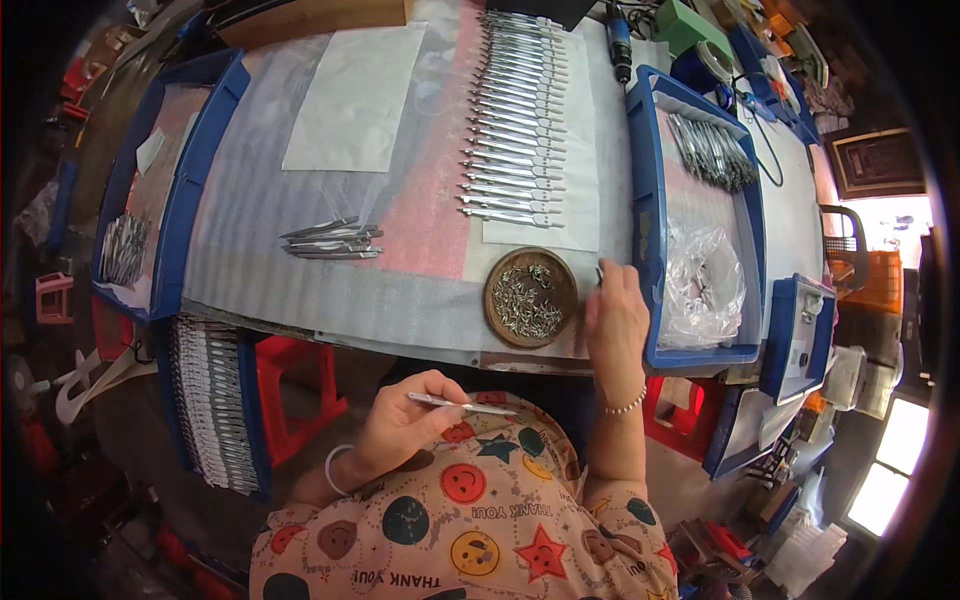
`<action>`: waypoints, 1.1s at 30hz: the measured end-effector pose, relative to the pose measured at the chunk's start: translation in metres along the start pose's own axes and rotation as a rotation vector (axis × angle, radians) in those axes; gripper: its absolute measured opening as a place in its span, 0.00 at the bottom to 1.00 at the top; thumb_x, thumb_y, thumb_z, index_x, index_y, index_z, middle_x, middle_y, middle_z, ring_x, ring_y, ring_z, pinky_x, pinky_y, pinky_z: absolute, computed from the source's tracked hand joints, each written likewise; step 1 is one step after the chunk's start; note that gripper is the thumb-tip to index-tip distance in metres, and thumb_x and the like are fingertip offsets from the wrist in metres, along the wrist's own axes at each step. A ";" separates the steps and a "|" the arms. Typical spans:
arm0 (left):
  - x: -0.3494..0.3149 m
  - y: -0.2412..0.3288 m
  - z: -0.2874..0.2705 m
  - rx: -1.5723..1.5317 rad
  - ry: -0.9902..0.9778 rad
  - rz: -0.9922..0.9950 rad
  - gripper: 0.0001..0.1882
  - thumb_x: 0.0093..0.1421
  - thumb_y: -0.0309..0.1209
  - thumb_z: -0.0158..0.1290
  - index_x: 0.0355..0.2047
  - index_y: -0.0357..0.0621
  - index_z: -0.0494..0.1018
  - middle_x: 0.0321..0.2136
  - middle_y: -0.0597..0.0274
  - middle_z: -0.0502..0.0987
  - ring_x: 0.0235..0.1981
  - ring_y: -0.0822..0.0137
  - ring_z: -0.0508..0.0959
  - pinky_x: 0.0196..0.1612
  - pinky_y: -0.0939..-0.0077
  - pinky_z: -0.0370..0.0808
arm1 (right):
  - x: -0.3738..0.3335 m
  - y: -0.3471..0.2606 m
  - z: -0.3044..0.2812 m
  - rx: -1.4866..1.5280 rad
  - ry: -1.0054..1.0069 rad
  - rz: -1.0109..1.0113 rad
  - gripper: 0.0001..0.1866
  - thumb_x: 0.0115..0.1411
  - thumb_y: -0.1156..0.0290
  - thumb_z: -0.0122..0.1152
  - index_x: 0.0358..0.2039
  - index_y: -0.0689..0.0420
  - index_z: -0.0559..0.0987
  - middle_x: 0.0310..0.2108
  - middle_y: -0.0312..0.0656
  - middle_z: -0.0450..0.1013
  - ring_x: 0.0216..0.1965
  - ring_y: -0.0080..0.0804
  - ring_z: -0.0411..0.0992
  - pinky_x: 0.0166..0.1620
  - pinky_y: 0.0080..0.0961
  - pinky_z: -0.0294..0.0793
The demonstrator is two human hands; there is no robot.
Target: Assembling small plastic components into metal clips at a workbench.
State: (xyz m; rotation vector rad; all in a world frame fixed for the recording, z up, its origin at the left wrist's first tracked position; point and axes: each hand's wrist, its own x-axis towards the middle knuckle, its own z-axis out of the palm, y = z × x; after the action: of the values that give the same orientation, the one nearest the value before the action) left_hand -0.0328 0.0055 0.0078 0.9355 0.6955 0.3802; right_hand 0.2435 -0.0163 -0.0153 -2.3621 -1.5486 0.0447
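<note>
Head view, single camera. Left hand (405,420) sits low, above the lap, short of the table edge. Grasp: thumb and fingers pinch a slim silver tool (440,401), held roughly level, thin end pointing right. Pale bangle (334,470) on that wrist.

Right hand (617,318) reaches forward over the table (400,305), just right of a round wooden bowl (568,300). Fingers curled; a small dark spot shows at the tips. Cannot tell whether anything is gripped. Beaded bracelet (627,407) at the wrist.

Bowl stands near the table's front edge, holding many small metal parts (523,315), loosely heaped. Beyond it, a long column of silver tools (515,135) lies side by side, partly on a white sheet (577,215). Left of these: a small pile of metal pieces (333,240), with another white sheet (355,100) farther back.

Right of the hand, blue tray (647,190) with a metal bundle (712,155) at the back and a clear bag (703,280) in front. Far left, second blue tray (205,170), metal pieces inside. Blue driver (621,48) at the back.
</note>
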 end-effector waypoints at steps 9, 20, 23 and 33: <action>0.020 -0.006 0.009 0.035 -0.021 0.273 0.07 0.62 0.22 0.49 0.39 0.32 0.72 0.33 0.65 0.73 0.33 0.79 0.72 0.38 0.87 0.69 | -0.034 -0.024 -0.059 0.601 -0.135 -0.031 0.07 0.51 0.83 0.55 0.32 0.62 0.73 0.28 0.45 0.68 0.26 0.37 0.69 0.30 0.28 0.69; 0.021 -0.022 0.016 -0.204 -0.081 0.068 0.10 0.63 0.24 0.48 0.43 0.34 0.65 0.30 0.66 0.73 0.27 0.81 0.70 0.30 0.88 0.68 | -0.058 -0.064 -0.045 1.374 -0.619 0.199 0.05 0.54 0.80 0.59 0.32 0.65 0.76 0.29 0.41 0.73 0.29 0.22 0.71 0.31 0.17 0.69; 0.020 -0.024 0.015 -0.125 -0.030 0.103 0.08 0.63 0.23 0.47 0.41 0.33 0.65 0.32 0.64 0.74 0.30 0.80 0.72 0.33 0.88 0.70 | -0.062 -0.061 -0.033 1.155 -0.455 -0.041 0.05 0.53 0.79 0.60 0.32 0.64 0.77 0.28 0.40 0.74 0.28 0.22 0.72 0.31 0.17 0.70; 0.018 -0.020 0.021 0.033 -0.002 0.190 0.06 0.62 0.22 0.48 0.38 0.31 0.66 0.31 0.58 0.78 0.35 0.75 0.77 0.38 0.83 0.75 | -0.070 -0.071 -0.031 1.096 -0.404 0.044 0.07 0.53 0.79 0.62 0.33 0.66 0.78 0.26 0.39 0.74 0.27 0.20 0.72 0.29 0.14 0.70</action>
State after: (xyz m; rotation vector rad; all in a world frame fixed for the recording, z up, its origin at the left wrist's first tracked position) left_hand -0.0049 -0.0080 -0.0076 1.0360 0.6148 0.5367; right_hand 0.1576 -0.0609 0.0232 -1.5179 -1.1252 1.1191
